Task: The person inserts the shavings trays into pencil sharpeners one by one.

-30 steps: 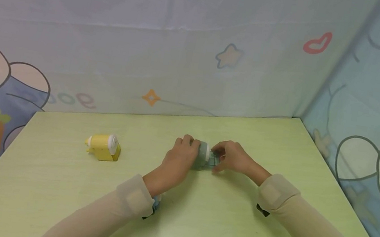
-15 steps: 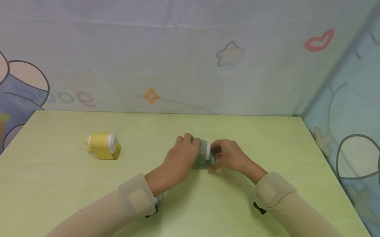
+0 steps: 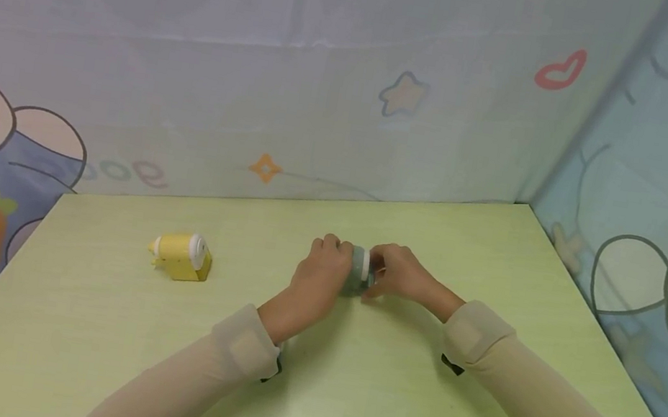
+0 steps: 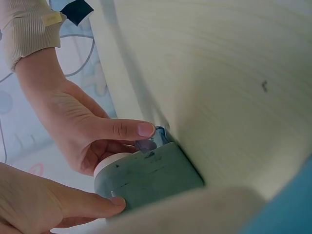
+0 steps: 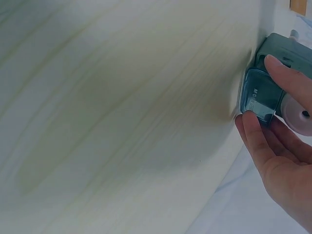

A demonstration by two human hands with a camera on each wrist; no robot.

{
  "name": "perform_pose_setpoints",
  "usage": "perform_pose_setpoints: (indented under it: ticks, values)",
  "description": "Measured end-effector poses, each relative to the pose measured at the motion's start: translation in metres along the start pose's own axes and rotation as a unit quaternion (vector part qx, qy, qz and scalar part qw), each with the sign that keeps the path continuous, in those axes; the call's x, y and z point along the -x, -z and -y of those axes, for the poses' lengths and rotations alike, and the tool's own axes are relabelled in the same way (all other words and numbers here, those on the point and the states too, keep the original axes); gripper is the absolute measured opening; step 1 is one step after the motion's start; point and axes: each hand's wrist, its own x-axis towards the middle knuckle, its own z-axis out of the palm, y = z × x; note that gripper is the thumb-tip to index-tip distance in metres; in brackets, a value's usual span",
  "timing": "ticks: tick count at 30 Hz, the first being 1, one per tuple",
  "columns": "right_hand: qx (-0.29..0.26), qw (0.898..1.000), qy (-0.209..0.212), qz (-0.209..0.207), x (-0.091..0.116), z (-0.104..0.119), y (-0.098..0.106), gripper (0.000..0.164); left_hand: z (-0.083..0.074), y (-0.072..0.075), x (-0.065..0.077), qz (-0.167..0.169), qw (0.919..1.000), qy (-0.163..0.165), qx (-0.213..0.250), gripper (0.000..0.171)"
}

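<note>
A dark green pencil sharpener (image 3: pixel 356 270) with a white ring sits on the table, partly covered by my hands. My left hand (image 3: pixel 322 269) grips its body from the left, the thumb lying along the side in the left wrist view. On the right, my right hand (image 3: pixel 402 274) pinches the clear bluish drawer (image 5: pixel 259 95) at the sharpener's end. Only a small part of the drawer juts out from the body in the left wrist view. Further left stands a yellow animal-shaped sharpener (image 3: pixel 182 257) with a white round front, untouched.
The pale green table (image 3: pixel 110 341) reaches back to a printed cloth wall (image 3: pixel 214 95). Another printed cloth (image 3: pixel 659 187) rises along the right edge. Both forearms cross the front of the table.
My right hand has moved left toward the sharpener, and the drawer has slid further into the body. My left hand stays on the body, nearly still. The yellow sharpener has not moved.
</note>
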Motion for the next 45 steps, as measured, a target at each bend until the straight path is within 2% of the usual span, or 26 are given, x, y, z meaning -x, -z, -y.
perform_pose_setpoints:
  ticks: [7,21,29,37,45]
  values:
    - [0.010,1.000,-0.001,0.001,-0.0032,-0.0007,-0.0029,0.041,0.0000,0.0006,0.0001,-0.004,0.9999,0.001,0.010,0.025]
    - [0.003,1.000,-0.007,-0.003,-0.0055,-0.0006,-0.0040,0.043,0.0002,0.0068,-0.0005,0.035,0.9994,-0.003,0.006,0.039]
    - [0.006,1.000,-0.007,-0.007,-0.0054,0.0012,-0.0047,0.044,-0.0006,0.0053,-0.0019,0.016,0.9999,0.000,-0.004,0.034]
    - [0.040,0.999,0.012,-0.011,-0.0047,0.0009,-0.0055,0.045,-0.0026,0.0055,-0.0027,0.013,0.9994,0.000,-0.033,0.027]
    - [0.043,0.999,0.010,-0.016,-0.0047,0.0004,-0.0058,0.046,-0.0035,0.0078,-0.0033,0.024,0.9993,0.000,-0.028,0.031]
